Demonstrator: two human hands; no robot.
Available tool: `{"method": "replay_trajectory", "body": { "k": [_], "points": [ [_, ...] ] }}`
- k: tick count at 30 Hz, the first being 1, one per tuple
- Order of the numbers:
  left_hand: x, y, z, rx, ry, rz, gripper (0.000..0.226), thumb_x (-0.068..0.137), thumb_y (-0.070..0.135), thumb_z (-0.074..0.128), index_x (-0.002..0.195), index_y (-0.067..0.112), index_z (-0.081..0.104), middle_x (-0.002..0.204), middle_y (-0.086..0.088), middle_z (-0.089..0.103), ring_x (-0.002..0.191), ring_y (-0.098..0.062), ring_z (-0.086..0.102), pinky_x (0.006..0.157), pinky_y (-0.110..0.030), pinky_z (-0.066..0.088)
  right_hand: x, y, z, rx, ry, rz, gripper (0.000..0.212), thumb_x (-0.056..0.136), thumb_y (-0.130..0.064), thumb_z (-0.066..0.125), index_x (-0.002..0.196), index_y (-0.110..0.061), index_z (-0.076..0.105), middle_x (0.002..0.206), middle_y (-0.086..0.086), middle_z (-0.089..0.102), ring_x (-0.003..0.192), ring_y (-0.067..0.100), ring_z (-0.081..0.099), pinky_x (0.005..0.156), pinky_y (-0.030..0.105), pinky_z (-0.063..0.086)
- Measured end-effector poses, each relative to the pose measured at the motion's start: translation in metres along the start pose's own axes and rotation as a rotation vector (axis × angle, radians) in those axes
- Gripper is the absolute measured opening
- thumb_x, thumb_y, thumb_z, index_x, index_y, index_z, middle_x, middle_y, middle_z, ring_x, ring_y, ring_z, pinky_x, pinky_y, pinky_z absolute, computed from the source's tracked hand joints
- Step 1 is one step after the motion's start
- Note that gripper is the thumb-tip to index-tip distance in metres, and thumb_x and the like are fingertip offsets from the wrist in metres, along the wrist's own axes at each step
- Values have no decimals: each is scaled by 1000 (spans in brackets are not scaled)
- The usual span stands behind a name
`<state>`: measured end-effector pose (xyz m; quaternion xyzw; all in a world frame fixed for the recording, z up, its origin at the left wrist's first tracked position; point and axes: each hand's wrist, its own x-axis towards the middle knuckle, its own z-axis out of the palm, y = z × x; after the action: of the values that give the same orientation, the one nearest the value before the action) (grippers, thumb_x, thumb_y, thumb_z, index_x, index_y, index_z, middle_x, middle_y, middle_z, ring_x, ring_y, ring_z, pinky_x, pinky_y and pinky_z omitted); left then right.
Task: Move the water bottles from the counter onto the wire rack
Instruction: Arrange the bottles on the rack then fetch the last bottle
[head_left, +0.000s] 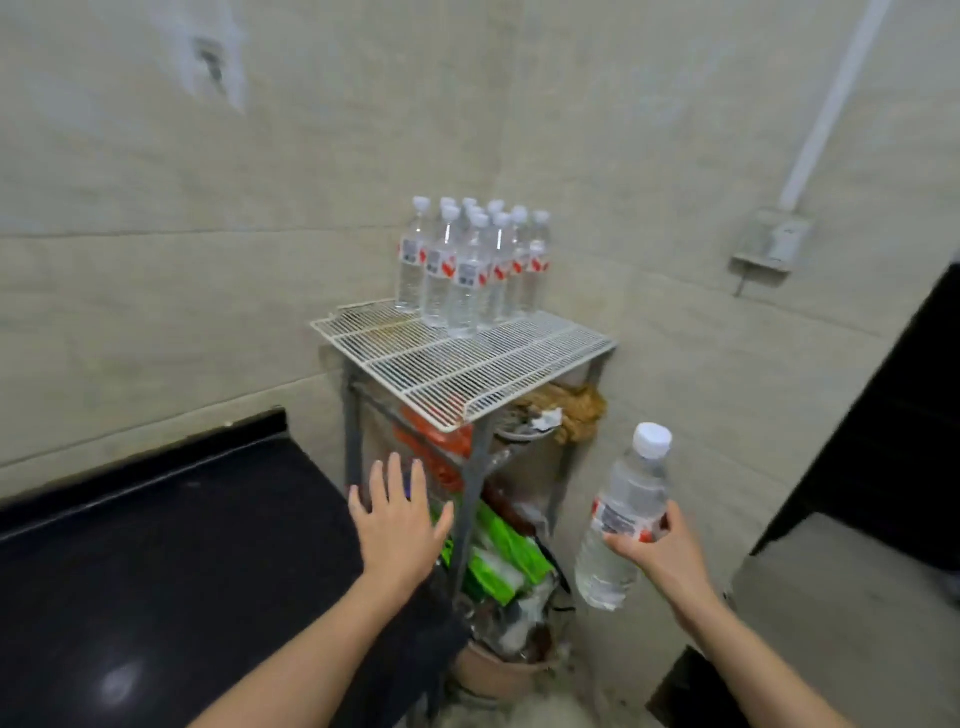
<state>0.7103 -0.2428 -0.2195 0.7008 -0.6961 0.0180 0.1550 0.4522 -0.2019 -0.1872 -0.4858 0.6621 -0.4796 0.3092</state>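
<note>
A clear water bottle (621, 525), white cap up and tilted, is at lower right, gripped around its label by the right hand (657, 545). At center, a cluster of bottles (467, 265) stands on the white wire rack (467, 364) (back ones overlap, so a count is uncertain). The left hand (397, 525), fingers spread and empty, hovers over the black counter's (156, 545) edge. Clutter under the rack is blurred.

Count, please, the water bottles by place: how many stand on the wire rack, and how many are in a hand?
Bottles standing on the wire rack: about 10 by their caps, the cluster overlaps
Bottle held in the right hand: 1
Left hand: 0
Total: about 11
</note>
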Motion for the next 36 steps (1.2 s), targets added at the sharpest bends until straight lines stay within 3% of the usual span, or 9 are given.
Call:
{"method": "replay_trajectory", "body": {
  "k": [4,8,12,16,18,21,28,33,36],
  "points": [
    [55,65,-6,51,76,127,61,72,49,40,106,6,67,113,-21,66,104,-38,63,81,-58,48,17,21,-51,22,102,71,48,63,-7,80,102,-19,53,95,3,65,86,21,62,84,41,49],
    [111,116,0,69,109,236,62,61,46,72,107,5,67,114,-24,65,105,-42,62,80,-62,47,41,28,-71,48,168,95,54,61,-9,81,107,-16,55,95,-1,67,85,17,63,82,39,51],
    [168,151,22,83,110,252,69,62,48,72,116,6,63,124,-24,60,115,-42,57,86,-63,45,87,17,-79,52,189,59,53,61,-9,82,105,-18,54,91,-8,65,84,13,63,81,36,50],
    [206,167,42,51,64,167,75,86,53,41,145,11,21,155,-18,17,144,-35,12,113,-54,14,148,-11,-78,31,176,1,55,61,-8,81,108,-19,54,94,-11,66,86,11,63,82,35,50],
    [213,168,52,0,90,146,70,84,51,37,137,5,41,144,-23,40,135,-39,34,110,-52,18,181,-25,-74,4,185,-37,56,60,-7,82,109,-16,55,96,-4,68,87,14,64,84,39,52],
    [219,164,59,-19,3,188,70,73,48,34,109,-3,65,110,-25,67,102,-43,63,95,-49,29,227,-47,-58,5,181,-97,57,60,-4,82,110,-12,54,93,-6,67,82,14,64,85,40,52],
    [227,165,74,67,171,143,61,72,48,50,112,5,66,111,-16,69,100,-34,67,91,-45,46,314,-86,-13,77,167,-270,58,58,-11,83,107,-17,53,105,3,65,90,20,63,83,38,52],
    [229,163,86,180,333,113,63,71,46,47,121,10,58,118,-13,66,106,-33,64,96,-45,30,387,-112,21,84,129,-313,57,54,-27,83,102,-24,51,104,0,65,96,21,63,90,47,50],
    [228,163,90,255,360,80,64,75,47,41,128,12,45,124,-11,63,110,-33,62,97,-46,30,424,-118,46,33,39,-272,59,61,-32,81,109,-18,50,115,3,62,103,22,59,92,35,47]
  ]
}}
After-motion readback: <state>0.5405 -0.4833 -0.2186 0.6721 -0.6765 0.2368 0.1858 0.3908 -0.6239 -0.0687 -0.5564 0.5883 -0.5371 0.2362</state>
